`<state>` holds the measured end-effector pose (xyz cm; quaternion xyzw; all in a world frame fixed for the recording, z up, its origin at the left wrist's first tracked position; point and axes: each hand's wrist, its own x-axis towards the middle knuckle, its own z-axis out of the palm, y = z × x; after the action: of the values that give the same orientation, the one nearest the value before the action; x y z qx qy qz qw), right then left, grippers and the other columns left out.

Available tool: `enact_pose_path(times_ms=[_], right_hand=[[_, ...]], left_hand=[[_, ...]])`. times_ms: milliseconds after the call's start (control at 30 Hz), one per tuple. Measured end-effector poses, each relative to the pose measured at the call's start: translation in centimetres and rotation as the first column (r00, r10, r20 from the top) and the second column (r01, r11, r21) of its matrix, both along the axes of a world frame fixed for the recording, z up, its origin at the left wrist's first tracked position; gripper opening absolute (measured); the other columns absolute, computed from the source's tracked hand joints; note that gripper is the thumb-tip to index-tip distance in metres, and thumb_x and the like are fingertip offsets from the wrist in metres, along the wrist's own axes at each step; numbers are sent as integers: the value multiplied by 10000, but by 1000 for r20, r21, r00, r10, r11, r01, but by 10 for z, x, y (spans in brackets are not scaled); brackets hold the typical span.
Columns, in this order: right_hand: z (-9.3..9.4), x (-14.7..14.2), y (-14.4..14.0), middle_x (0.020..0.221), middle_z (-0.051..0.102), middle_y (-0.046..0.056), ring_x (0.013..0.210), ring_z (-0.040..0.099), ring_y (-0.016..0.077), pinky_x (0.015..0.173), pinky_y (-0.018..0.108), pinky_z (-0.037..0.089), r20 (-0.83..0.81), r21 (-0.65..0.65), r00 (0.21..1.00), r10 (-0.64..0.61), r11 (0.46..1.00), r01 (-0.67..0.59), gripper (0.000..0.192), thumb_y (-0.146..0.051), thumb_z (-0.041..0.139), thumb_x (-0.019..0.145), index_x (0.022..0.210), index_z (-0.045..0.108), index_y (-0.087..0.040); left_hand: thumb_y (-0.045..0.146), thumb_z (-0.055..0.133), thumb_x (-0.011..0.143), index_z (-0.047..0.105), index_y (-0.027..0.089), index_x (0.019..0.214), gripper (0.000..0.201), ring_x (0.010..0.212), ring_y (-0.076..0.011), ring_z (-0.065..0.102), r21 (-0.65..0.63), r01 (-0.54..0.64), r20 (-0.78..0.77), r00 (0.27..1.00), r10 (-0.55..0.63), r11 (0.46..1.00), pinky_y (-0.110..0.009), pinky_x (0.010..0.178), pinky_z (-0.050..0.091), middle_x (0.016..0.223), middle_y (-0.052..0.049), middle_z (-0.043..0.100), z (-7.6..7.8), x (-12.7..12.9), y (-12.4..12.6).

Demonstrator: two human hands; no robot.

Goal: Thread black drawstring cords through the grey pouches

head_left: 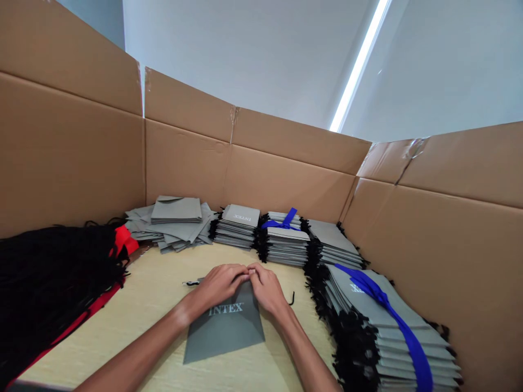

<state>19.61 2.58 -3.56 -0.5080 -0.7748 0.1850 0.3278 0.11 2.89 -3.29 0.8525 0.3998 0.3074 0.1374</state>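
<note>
A flat grey pouch (226, 329) printed "INTEX" lies on the pale wooden table (134, 321) in front of me. My left hand (218, 284) and my right hand (265, 287) meet at its far edge, fingers pinched on the pouch's top. Black cord ends (191, 283) stick out to the left and right of the hands.
Cardboard walls (286, 185) enclose the table. Stacks of grey pouches with black cords (239, 227) line the back; two bundles are tied with blue ribbon (388, 307). Loose grey pouches (171, 220) sit back left. A heap of black cords (53, 272) on red material lies left.
</note>
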Motion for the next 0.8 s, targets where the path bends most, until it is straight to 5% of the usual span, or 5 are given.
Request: enact_pose_path(times_ms=[233,433,800], right_hand=[[-8,21,12,768,680,5,693,554,182,643,272,343,-93,-137,992,85,986,-98,179,-304,606,938,902,743,-195],[-15,45,34,744,579,-14,754,519,181,692,269,361,-323,-194,946,9,978,-75,185,-376,621,840,773,627,-204],[-3,60,31,649,366,-67,575,339,131,514,247,235,-515,-330,850,-108,940,-80,223,-438,608,782,746,499,-247]], left_hand=[[306,477,1095,737,239,1079,269,1076,-261,740,129,15,162,986,-36,992,-374,1000,567,1101,-86,801,-5,-11,14],[319,508,1063,785,252,1157,301,1204,-285,727,249,-62,183,983,16,966,-442,1114,547,1221,-94,816,4,-51,31],[543,599,981,839,242,1021,387,1063,-313,783,8,-126,307,944,117,992,-420,993,594,1114,-101,860,17,-57,32]])
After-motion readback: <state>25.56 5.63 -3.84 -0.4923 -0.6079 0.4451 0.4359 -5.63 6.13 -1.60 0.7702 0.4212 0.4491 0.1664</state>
